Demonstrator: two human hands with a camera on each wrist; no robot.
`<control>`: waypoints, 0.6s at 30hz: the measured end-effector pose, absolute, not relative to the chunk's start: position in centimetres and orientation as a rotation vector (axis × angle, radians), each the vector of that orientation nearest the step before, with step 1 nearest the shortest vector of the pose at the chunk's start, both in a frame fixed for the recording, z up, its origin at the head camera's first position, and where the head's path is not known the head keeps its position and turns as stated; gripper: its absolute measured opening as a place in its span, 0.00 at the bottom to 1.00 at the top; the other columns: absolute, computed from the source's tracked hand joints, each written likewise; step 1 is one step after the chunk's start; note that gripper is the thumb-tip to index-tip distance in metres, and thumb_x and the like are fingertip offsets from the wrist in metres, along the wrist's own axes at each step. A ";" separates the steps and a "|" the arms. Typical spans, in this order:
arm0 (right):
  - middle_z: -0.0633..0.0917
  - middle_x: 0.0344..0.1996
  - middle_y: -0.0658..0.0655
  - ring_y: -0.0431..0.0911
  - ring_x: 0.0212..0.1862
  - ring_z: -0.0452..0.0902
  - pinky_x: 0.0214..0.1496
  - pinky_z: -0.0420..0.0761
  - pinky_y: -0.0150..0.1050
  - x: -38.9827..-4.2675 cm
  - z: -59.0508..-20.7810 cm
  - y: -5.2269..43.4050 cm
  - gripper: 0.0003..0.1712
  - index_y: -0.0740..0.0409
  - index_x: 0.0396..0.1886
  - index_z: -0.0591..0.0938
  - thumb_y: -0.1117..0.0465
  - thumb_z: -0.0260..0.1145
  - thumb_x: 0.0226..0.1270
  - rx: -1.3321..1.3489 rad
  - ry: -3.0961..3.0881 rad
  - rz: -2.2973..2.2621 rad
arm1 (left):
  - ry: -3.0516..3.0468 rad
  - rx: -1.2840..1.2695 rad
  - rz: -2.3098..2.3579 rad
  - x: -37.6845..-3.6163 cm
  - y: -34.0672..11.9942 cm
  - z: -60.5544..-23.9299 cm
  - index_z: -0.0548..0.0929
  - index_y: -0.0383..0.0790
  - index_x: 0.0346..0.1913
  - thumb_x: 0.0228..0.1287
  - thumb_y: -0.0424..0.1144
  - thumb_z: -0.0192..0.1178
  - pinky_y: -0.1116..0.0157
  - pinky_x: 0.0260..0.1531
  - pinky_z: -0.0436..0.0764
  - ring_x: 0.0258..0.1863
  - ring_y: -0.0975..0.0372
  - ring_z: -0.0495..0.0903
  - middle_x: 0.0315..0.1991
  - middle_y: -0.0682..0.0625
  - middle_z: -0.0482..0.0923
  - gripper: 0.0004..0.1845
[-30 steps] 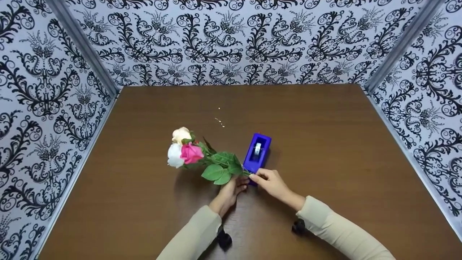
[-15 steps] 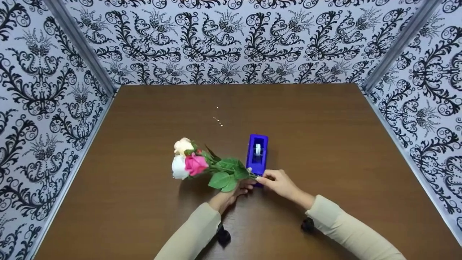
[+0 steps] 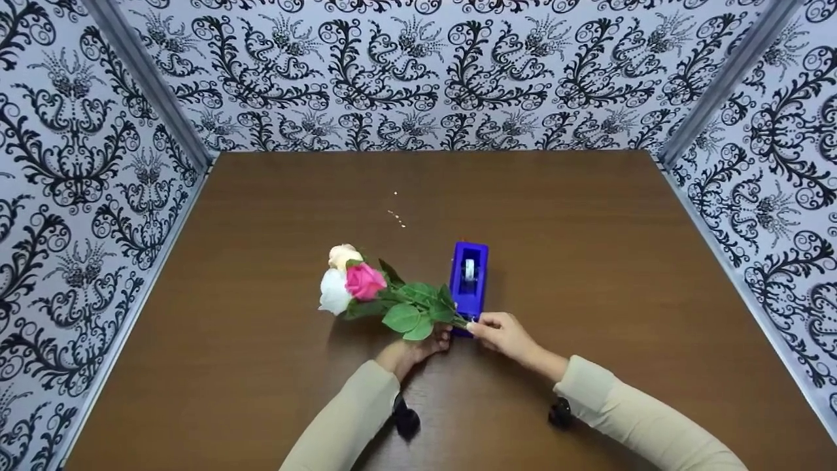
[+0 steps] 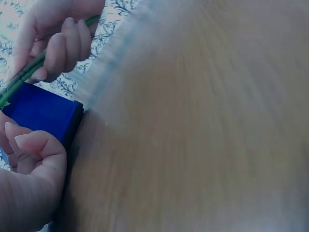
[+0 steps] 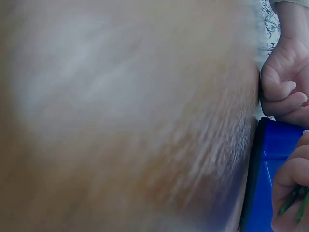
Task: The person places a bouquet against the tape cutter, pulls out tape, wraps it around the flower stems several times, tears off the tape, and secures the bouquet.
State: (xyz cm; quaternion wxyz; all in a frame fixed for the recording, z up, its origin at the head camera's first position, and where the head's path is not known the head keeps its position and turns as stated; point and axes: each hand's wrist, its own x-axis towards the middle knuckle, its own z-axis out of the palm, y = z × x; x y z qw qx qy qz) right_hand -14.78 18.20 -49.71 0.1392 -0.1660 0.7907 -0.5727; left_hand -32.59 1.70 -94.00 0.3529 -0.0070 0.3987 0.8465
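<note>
Three artificial-looking roses, a pink rose point(image 3: 365, 281), a white rose point(image 3: 335, 292) and a cream rose point(image 3: 344, 256), lie bunched with their heads to the left. Their green leaves point(image 3: 418, 307) spread over my left hand point(image 3: 418, 347), which holds the bunch from below with curled fingers; the leaves hide part of its grip. My right hand point(image 3: 503, 337) pinches the lower stem ends. In the left wrist view the green stems point(image 4: 24, 72) run through that right hand. Under the stems stands a blue tape dispenser point(image 3: 469, 297) with a tape roll point(image 3: 469, 269) inside.
The brown wooden table point(image 3: 588, 248) is bounded by patterned panels point(image 3: 418, 72) at the back and both sides, with grey metal corner posts point(image 3: 153, 85). Small white specks point(image 3: 397, 219) show on the table behind the flowers.
The bouquet and my right hand have shifted slightly right. The dispenser has turned from slanted to nearly straight, its near end still under the stems.
</note>
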 end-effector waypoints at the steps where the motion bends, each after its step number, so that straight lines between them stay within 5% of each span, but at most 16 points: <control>1: 0.66 0.08 0.57 0.33 0.12 0.58 0.15 0.59 0.26 -14.8 -49.7 18.2 0.18 0.82 0.23 0.71 0.67 0.56 0.65 -0.455 2.258 -1.671 | 1.010 -0.019 2.192 -32.8 1.7 -94.5 0.79 0.45 0.37 0.57 0.41 0.52 0.61 0.26 0.74 0.25 0.60 0.74 0.31 0.49 0.81 0.08; 18: 0.67 0.09 0.48 0.34 0.10 0.53 0.12 0.53 0.26 -14.7 -50.5 18.4 0.23 0.85 0.31 0.67 0.61 0.53 0.68 -0.160 1.966 -1.711 | 0.843 -0.069 2.290 -31.2 1.6 -90.0 0.77 0.46 0.35 0.56 0.39 0.54 0.64 0.24 0.70 0.24 0.61 0.71 0.26 0.49 0.75 0.05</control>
